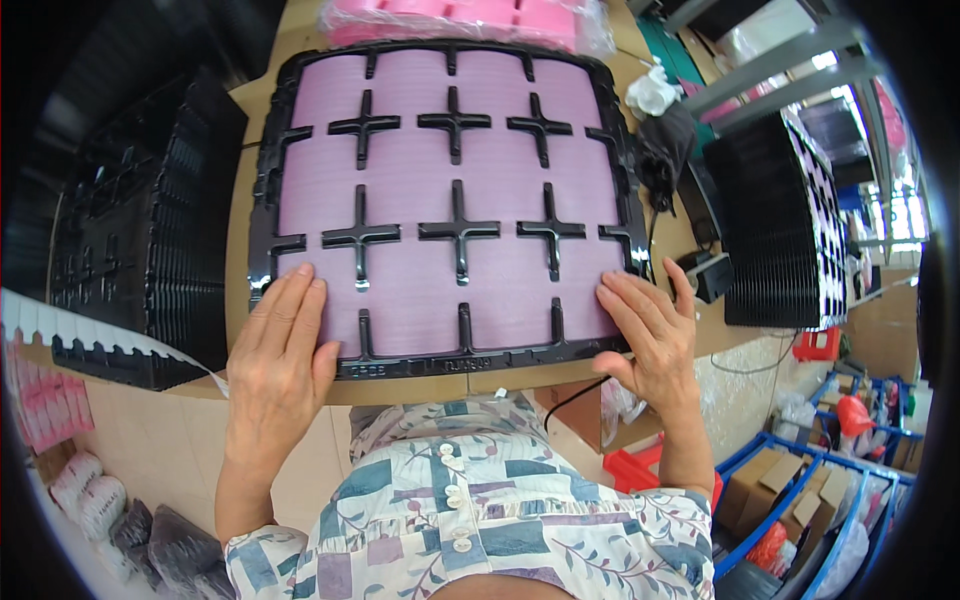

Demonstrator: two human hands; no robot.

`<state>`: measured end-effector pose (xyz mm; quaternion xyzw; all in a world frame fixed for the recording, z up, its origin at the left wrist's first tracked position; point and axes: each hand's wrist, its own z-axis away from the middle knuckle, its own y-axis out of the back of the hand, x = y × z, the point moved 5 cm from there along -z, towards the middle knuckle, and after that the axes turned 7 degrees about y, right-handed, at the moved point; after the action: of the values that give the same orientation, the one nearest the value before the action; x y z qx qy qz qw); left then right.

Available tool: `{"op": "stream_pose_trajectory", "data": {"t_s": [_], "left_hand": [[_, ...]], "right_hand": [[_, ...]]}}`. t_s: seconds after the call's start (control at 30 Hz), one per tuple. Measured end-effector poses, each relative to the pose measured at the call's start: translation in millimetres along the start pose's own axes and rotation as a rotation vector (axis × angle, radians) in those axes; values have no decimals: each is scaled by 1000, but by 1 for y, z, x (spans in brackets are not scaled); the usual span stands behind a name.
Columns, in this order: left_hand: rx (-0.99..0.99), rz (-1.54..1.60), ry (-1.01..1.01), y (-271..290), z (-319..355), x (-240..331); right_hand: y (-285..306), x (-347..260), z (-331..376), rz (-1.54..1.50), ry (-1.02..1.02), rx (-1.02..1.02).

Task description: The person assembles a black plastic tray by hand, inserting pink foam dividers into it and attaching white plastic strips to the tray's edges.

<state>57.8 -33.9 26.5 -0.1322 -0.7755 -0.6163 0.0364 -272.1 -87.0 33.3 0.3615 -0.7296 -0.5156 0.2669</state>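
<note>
closest in, the left hand (275, 345) and right hand (652, 340): each grip wide, flat-fingered, grasping nothing, touching the lilac foam-like layer (410, 290) at its near sides, seemingly pressing it level. beneath, the black moulded plastic tray (410, 368), small moulded characters along its near rim, rests on the brown tabletop (241, 200). raised crosses (460, 231) apparently keep the layer aligned. farther off, pink pieces (450, 20) in clear film (597, 30).

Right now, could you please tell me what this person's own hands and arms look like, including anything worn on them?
The left hand and right hand are bare, with no gloves, rings or watch visible. Cream sleeves with blue-grey and mauve blocks and leafy sprigs leave the forearms uncovered.
</note>
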Motion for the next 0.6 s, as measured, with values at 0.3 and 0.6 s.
{"op": "stream_pose_trajectory", "data": {"t_s": [0.3,0.6], "left_hand": [[183,44,-137,6,-103,-1],[159,-48,23,-40,-153,-51]], "right_hand": [[-17,77,-114,177,78,41],[-58,134,-134,296,-47,-12]]}}
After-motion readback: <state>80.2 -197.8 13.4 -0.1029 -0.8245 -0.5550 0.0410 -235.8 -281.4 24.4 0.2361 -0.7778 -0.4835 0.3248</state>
